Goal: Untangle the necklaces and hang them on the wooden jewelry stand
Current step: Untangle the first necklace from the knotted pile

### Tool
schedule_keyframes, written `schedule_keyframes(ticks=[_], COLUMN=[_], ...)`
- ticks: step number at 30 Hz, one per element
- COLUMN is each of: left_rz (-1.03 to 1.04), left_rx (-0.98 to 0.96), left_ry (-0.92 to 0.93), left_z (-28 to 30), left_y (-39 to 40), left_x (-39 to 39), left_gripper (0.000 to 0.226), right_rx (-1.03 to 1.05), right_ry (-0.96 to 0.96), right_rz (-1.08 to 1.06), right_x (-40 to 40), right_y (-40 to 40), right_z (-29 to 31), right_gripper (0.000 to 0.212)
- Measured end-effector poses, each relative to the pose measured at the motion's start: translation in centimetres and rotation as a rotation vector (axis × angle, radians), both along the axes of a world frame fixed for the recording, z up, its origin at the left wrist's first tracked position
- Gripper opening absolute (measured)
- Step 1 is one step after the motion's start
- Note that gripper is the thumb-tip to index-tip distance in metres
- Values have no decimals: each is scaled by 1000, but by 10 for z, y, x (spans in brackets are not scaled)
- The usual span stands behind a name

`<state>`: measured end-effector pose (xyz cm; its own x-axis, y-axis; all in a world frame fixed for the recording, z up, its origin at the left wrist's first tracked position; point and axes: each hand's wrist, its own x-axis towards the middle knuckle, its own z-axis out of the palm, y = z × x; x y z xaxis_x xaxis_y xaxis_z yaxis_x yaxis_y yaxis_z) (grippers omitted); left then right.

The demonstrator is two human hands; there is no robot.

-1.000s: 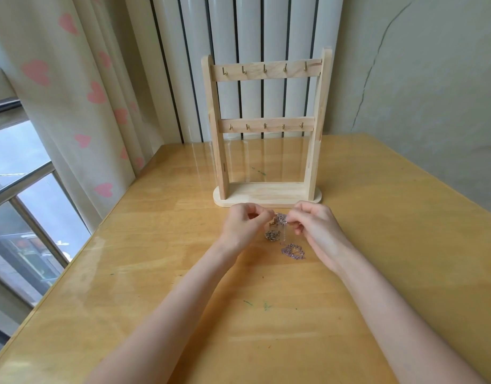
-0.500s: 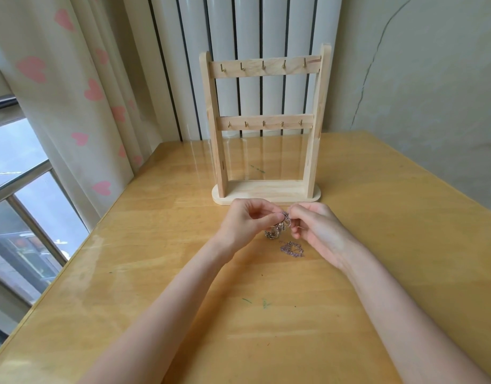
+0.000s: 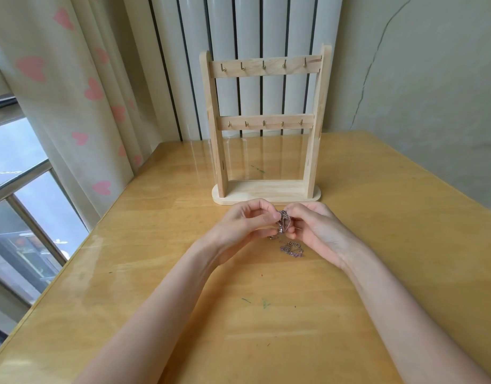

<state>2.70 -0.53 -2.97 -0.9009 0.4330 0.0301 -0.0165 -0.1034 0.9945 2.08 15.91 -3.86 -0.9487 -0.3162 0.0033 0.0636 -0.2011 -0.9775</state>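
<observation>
Both hands, left hand (image 3: 245, 223) and right hand (image 3: 310, 225), pinch the tangled necklaces (image 3: 283, 224) (hooks bare); hard tugging could tighten the knot.

A glossy wooden table (image 3: 404, 245) carries the upright jewelry stand (image 3: 266, 194) and a trailing necklace tangle (image 3: 291, 249).

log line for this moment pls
step: untangling | left hand: pinches necklaces | right hand: pinches necklaces | part of chain on table | stand: hooks bare

Heart-print curtain (image 3: 72, 92) beside window (image 3: 20, 189); cracked wall (image 3: 418, 79).
</observation>
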Motion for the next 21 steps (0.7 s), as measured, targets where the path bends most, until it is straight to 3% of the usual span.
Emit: schedule_keyframes(ticks=[3,8,16,21], left_rz=[-9,42,184,256], left_rx=[69,43,-261,-337], left_ry=[-57,-66,354,425], left_z=[0,-3,2,-2], left_y=[1,4,4,8], left_x=[0,-3,-3,-5], left_gripper=[16,19,15,16], right_rx=[-3,23,97,99], right_ry=[3,7,6,34], right_rz=[67,-9,-109,-70], right_x=[0,0,-1,0], right_y=[1,0,2,3], right_z=[0,-1,-1,-3], right_gripper=[9,18,20,10])
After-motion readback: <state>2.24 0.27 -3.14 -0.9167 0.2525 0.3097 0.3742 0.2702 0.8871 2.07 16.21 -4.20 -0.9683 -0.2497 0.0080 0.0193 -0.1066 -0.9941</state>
